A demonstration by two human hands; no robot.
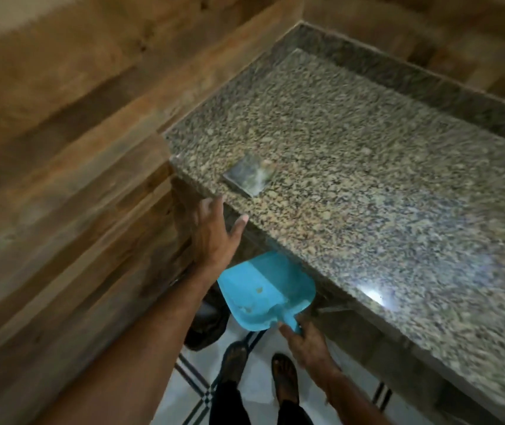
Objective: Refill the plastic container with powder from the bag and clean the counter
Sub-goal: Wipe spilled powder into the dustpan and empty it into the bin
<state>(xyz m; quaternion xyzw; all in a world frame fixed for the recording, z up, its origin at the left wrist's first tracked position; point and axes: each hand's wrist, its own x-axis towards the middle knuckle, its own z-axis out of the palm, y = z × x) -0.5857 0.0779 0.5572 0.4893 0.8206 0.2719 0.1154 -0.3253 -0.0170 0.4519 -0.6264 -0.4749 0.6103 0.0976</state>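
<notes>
The right grip (306, 342) clasps the handle of the blue dustpan (263, 289), held under the bench (368, 164) edge, where the left grip (214, 234) lies with straight fingers. Cleaning seems nearly done (few crumbs (259, 290) caught). The container and bag are out of view.

- Counter (352, 167): a speckled granite slab in grey, tan and black that fills the centre and right of the frame. Its near edge runs diagonally from centre left to lower right, with a bright glare patch close to it.
- Dustpan (254, 271): light blue plastic at lower centre, mouth tucked under the counter's near edge. Its handle points down-frame, gripped by the right hand (306, 342).
- Powder (259, 290): a few pale yellowish specks lying inside the dustpan.
</notes>
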